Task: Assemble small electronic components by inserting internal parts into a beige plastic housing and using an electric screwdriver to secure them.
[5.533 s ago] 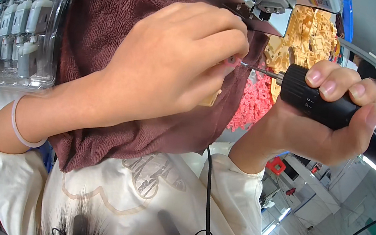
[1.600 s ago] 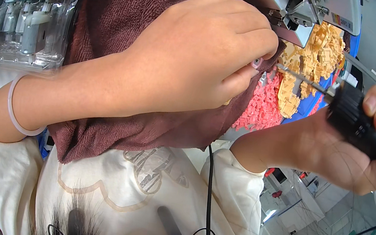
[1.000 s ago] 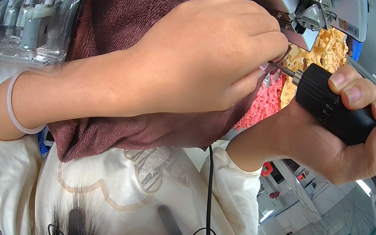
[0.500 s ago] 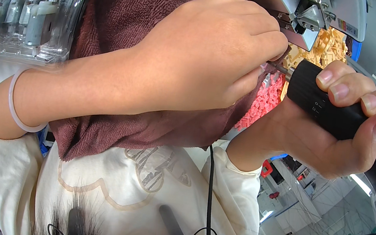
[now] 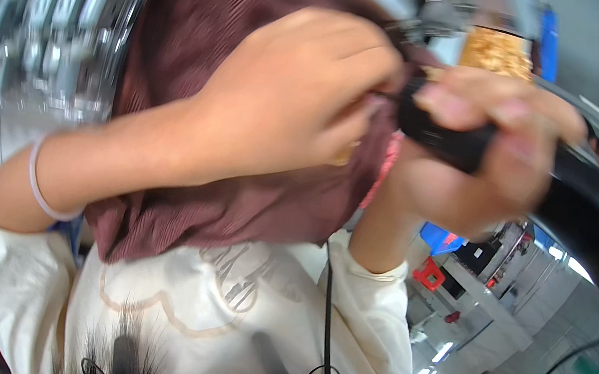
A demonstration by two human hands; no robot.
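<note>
My left hand [image 5: 303,87], back upward and wearing a pale wristband, is curled above a maroon towel [image 5: 181,200]. Its fingers are bent in a pinch; a small yellowish edge shows beneath them, but what they hold is mostly hidden. My right hand [image 5: 500,140], smeared by motion, grips a black electric screwdriver [image 5: 449,144] with its front end right beside my left fingers. Whether its tip touches anything there cannot be seen.
A clear plastic tray [image 5: 116,43] with several small silver motors [image 5: 68,1] stands at the left. Yellow parts [image 5: 498,52] lie beyond my right hand, and a sliver of pink parts [image 5: 386,165] shows by the towel. A black cable [image 5: 328,315] hangs down my front.
The screwdriver and my right hand have shifted left, closer to my left fingers. My left hand has moved slightly left and down. The screwdriver's metal shaft is no longer visible.
</note>
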